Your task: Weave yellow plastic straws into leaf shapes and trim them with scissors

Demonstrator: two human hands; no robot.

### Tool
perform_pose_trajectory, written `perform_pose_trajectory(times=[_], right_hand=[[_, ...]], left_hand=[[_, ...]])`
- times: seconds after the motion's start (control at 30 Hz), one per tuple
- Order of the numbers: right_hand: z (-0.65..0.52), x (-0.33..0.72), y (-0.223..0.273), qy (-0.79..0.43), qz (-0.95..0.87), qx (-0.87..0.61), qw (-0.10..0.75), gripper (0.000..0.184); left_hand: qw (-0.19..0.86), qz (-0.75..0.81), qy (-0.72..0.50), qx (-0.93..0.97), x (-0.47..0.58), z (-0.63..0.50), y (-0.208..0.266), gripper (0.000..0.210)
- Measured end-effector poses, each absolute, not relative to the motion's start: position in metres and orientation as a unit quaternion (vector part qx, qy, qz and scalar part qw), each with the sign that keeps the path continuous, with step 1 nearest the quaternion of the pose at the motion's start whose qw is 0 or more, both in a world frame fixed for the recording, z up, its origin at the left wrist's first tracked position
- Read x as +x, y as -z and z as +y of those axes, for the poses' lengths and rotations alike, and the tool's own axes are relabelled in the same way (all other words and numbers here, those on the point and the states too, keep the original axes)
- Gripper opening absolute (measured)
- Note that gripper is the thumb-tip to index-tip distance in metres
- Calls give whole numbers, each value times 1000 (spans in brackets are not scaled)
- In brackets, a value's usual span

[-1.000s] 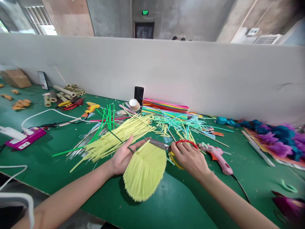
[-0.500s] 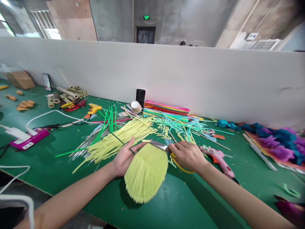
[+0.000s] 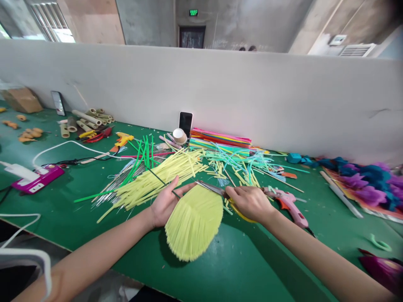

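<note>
A broad yellow-green leaf (image 3: 194,222) made of fuzzy pipe cleaners hangs over the table, its rounded, trimmed end toward me. My left hand (image 3: 166,202) grips it near its upper left edge, with a dark green stem (image 3: 156,176) running out past the thumb toward the pile. In my right hand (image 3: 249,203) are yellow-handled scissors (image 3: 211,188). Their blades lie along the leaf's upper edge, tips near my left fingertips; the blades look nearly closed. Just beyond the hands lies a heap of loose yellow pipe cleaners (image 3: 160,178).
Bundled coloured pipe cleaners (image 3: 220,137) and a propped phone (image 3: 185,122) stand by the white partition (image 3: 252,92). A pink glue gun (image 3: 291,206) lies right of my right hand. At left are a yellow glue gun (image 3: 124,139), bamboo pieces (image 3: 90,120) and a purple power strip (image 3: 39,179).
The scissors' blades have closed along the leaf's upper edge, and a small yellow piece at their tips is gone. The view has tilted slightly down.
</note>
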State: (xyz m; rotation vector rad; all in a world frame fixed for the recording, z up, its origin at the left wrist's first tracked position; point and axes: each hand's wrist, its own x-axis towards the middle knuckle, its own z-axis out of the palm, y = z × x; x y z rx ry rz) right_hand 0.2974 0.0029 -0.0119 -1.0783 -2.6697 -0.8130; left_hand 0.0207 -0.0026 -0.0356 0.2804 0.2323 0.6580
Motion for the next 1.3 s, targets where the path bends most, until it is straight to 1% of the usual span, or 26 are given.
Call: perform_pose_trajectory(times=[0.07, 0.13, 0.23, 0.3, 0.37, 0.43, 0.47, 0.5, 0.53, 0.57, 0.6, 0.67, 0.73, 0.77, 0.83, 1.0, 1.3], right_hand=[[2, 299, 10, 265, -878, -395, 58, 24], [0, 300, 7, 253, -849, -463, 30, 23], [-5, 298, 5, 217, -795, -567, -17, 31], [-10, 298, 7, 172, -771, -612, -36, 34], [-15, 300, 8, 110, -769, -628, -42, 30], [-21, 302, 4, 54, -789, -610, -40, 20], [-23, 302, 0, 27, -805, -592, -30, 17], [-26, 301, -7, 0, -820, -572, -13, 19], [-28, 299, -14, -31, -827, -561, 23, 20], [-30, 295, -22, -79, -821, -561, 69, 17], [-31, 289, -28, -138, -802, -570, 113, 18], [-35, 274, -35, -290, -760, -555, 173, 25], [-39, 260, -31, -463, -695, -513, 200, 28], [-40, 254, -26, -524, -663, -495, 203, 28], [-43, 246, -13, -585, -608, -486, 228, 28], [-46, 245, 9, -633, -551, -471, 271, 30], [-48, 236, 22, -593, -563, -473, 328, 24]], left_hand=[[932, 111, -316, 137, 21, -3, 34, 59], [934, 107, -311, 138, 21, -4, 33, 59], [935, 106, -304, 150, 21, -5, 33, 57], [932, 117, -296, 171, 20, -6, 35, 52], [925, 140, -286, 208, 20, -7, 37, 43], [909, 174, -272, 265, 19, -9, 37, 36], [896, 193, -265, 298, 19, -11, 37, 33], [882, 211, -258, 332, 19, -12, 37, 31], [869, 226, -252, 362, 20, -13, 36, 29], [858, 235, -248, 384, 20, -14, 36, 27], [852, 239, -246, 396, 21, -15, 36, 26], [853, 234, -246, 397, 22, -15, 35, 24], [859, 228, -250, 383, 23, -14, 36, 21], [861, 227, -254, 377, 23, -13, 37, 20], [863, 229, -258, 370, 22, -12, 38, 17], [863, 233, -265, 363, 22, -10, 39, 16], [859, 250, -261, 362, 20, -9, 37, 16]])
